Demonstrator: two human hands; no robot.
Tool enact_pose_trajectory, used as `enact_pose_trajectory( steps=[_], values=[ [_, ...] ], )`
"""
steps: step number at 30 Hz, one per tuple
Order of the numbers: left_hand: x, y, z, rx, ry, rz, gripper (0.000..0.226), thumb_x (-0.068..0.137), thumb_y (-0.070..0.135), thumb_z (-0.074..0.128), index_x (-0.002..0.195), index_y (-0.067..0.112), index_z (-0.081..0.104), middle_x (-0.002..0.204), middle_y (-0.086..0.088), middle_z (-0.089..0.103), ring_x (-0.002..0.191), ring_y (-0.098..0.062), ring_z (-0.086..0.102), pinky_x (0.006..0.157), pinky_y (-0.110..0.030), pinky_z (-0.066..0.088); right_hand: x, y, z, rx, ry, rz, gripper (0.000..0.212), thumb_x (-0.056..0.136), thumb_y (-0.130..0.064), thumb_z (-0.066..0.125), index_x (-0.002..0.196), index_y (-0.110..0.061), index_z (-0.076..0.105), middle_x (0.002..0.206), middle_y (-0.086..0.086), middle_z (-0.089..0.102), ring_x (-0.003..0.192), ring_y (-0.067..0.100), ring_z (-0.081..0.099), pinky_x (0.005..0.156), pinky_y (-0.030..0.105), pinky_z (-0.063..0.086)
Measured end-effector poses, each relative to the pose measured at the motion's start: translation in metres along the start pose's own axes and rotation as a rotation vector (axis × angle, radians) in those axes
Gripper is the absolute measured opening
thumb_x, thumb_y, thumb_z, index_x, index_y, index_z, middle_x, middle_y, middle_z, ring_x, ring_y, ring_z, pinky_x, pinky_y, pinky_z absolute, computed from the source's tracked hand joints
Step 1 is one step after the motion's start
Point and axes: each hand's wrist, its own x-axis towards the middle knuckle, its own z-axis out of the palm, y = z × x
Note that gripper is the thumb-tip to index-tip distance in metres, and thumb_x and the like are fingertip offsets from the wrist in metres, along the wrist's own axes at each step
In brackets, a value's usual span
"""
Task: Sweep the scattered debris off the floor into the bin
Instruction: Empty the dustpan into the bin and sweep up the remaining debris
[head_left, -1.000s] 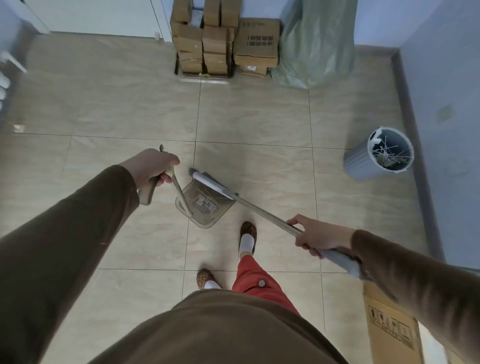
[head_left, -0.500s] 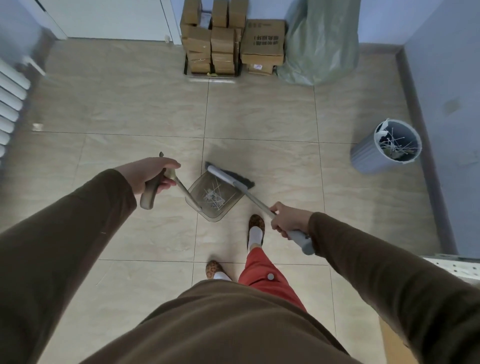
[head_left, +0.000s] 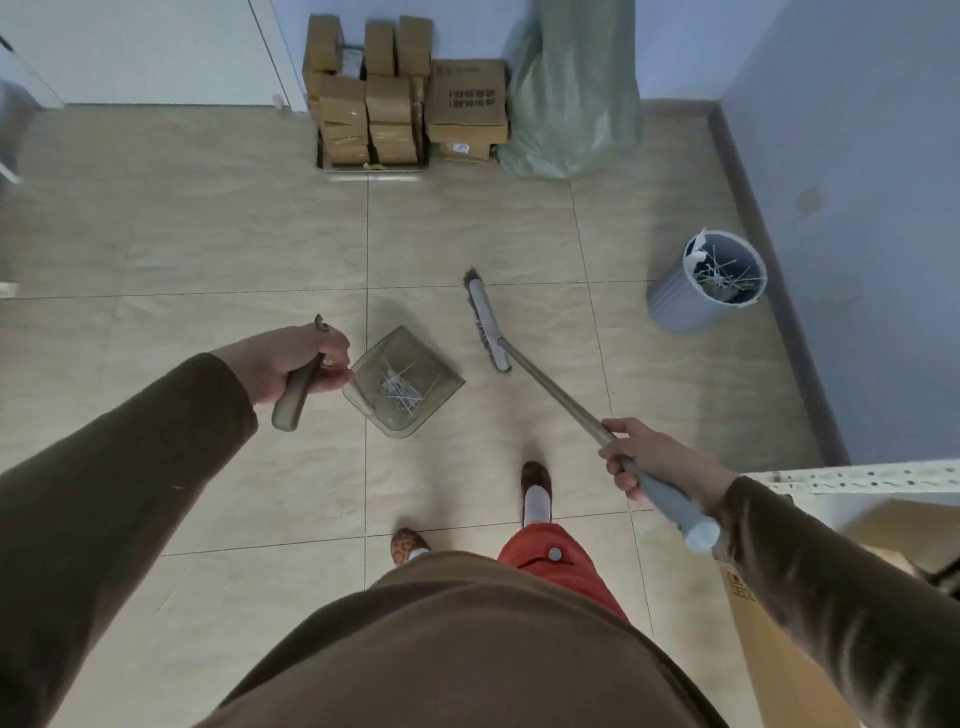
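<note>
My left hand (head_left: 283, 361) grips the long handle of a clear brownish dustpan (head_left: 415, 410), whose pan sits over the floor tiles in front of my feet. Thin white stick-like debris (head_left: 402, 387) lies inside the pan. My right hand (head_left: 649, 457) holds the shaft of a grey broom (head_left: 488, 325); its head is to the right of the pan, apart from it. A grey round bin (head_left: 691, 306) stands at the right near the wall, with similar white sticks inside.
Stacked cardboard boxes (head_left: 405, 98) and a green sack (head_left: 571, 93) stand against the far wall. A blue wall with a dark skirting runs along the right. A white metal rack (head_left: 857, 475) and a cardboard box (head_left: 779, 639) are at my lower right. My feet are just behind the pan.
The broom head has swung off the dustpan mouth to the right. The pan now shows the white sticks inside, and my right hand has moved right and outward.
</note>
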Motion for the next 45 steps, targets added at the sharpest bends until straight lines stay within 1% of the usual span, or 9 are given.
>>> enact_pose_trajectory(
  steps=[2, 5, 8, 16, 20, 29, 34, 37, 45],
  values=[
    [-0.011, 0.008, 0.018, 0.050, -0.054, 0.049, 0.022, 0.087, -0.009, 0.050, 0.097, 0.010, 0.051, 0.078, -0.010, 0.049, 0.060, -0.016, 0.056, 0.056, -0.023, 0.060, 0.005, -0.001, -0.009, 0.173, 0.019, 0.045, 0.036, 0.098, -0.003, 0.049, 0.128, -0.021, 0.043, 0.061, 0.007, 0.048, 0.035, 0.012, 0.042, 0.034, 0.018, 0.038],
    [-0.022, 0.021, 0.048, 0.177, -0.083, 0.139, 0.028, 0.082, -0.011, 0.049, 0.101, 0.009, 0.050, 0.068, -0.008, 0.045, 0.052, -0.014, 0.041, 0.040, -0.022, 0.040, 0.005, -0.002, -0.030, 0.357, 0.030, 0.122, 0.007, 0.098, -0.008, 0.048, 0.093, -0.012, 0.049, 0.054, 0.003, 0.047, 0.031, 0.009, 0.042, 0.031, 0.015, 0.039],
    [-0.031, 0.038, 0.086, 0.254, -0.069, 0.208, 0.029, 0.083, -0.009, 0.054, 0.103, 0.012, 0.051, 0.067, -0.002, 0.047, 0.051, -0.011, 0.039, 0.038, -0.021, 0.034, 0.010, 0.008, -0.060, 0.487, 0.039, 0.174, 0.024, 0.097, -0.012, 0.049, 0.073, -0.010, 0.048, 0.047, 0.001, 0.047, 0.030, 0.010, 0.044, 0.030, 0.016, 0.042],
    [-0.055, 0.094, 0.225, 0.458, -0.065, 0.470, 0.014, 0.089, 0.009, 0.067, 0.098, 0.013, 0.057, 0.076, -0.008, 0.052, 0.048, -0.014, 0.039, 0.039, -0.021, 0.031, 0.005, 0.040, -0.145, 0.669, 0.028, 0.157, 0.022, 0.095, -0.009, 0.048, 0.074, -0.008, 0.050, 0.048, 0.003, 0.048, 0.031, 0.011, 0.044, 0.031, 0.016, 0.041],
    [-0.069, 0.108, 0.294, 0.638, -0.056, 0.618, 0.017, 0.090, 0.009, 0.066, 0.104, 0.016, 0.059, 0.067, -0.009, 0.049, 0.046, -0.016, 0.038, 0.039, -0.024, 0.032, 0.006, 0.056, -0.181, 0.690, 0.028, 0.159, 0.021, 0.096, -0.008, 0.048, 0.074, -0.009, 0.047, 0.047, 0.002, 0.048, 0.030, 0.010, 0.044, 0.030, 0.016, 0.040],
    [-0.056, 0.102, 0.427, 1.482, 0.076, 0.988, 0.028, 0.090, 0.016, 0.056, 0.109, 0.035, 0.047, 0.096, 0.001, 0.058, 0.074, -0.015, 0.058, 0.064, -0.029, 0.049, 0.000, 0.084, -0.224, 0.703, 0.018, 0.152, 0.017, 0.095, -0.009, 0.051, 0.078, -0.006, 0.049, 0.058, 0.003, 0.050, 0.035, 0.008, 0.045, 0.033, 0.017, 0.042],
    [-0.027, 0.087, 0.474, 1.939, 0.135, 1.022, 0.033, 0.091, 0.010, 0.053, 0.118, 0.028, 0.044, 0.104, -0.003, 0.049, 0.063, -0.021, 0.056, 0.052, -0.038, 0.050, 0.001, 0.102, -0.235, 0.709, 0.002, 0.179, 0.017, 0.094, -0.010, 0.053, 0.077, -0.006, 0.050, 0.055, 0.002, 0.050, 0.036, 0.010, 0.045, 0.034, 0.018, 0.041],
    [-0.017, 0.082, 0.490, 2.132, 0.149, 1.007, 0.039, 0.091, 0.006, 0.055, 0.124, 0.023, 0.045, 0.115, -0.008, 0.049, 0.057, -0.022, 0.049, 0.041, -0.033, 0.031, 0.000, 0.111, -0.240, 0.696, -0.001, 0.187, 0.013, 0.093, -0.011, 0.054, 0.082, -0.006, 0.052, 0.057, 0.003, 0.052, 0.038, 0.010, 0.046, 0.035, 0.018, 0.043],
    [-0.014, 0.080, 0.505, 2.201, 0.186, 1.043, 0.036, 0.093, 0.007, 0.056, 0.126, 0.018, 0.047, 0.114, -0.012, 0.050, 0.054, -0.021, 0.046, 0.041, -0.033, 0.029, 0.011, 0.118, -0.250, 0.669, -0.018, 0.177, 0.016, 0.092, -0.010, 0.053, 0.076, -0.008, 0.049, 0.056, 0.002, 0.050, 0.038, 0.009, 0.045, 0.036, 0.018, 0.041]
  ],
)
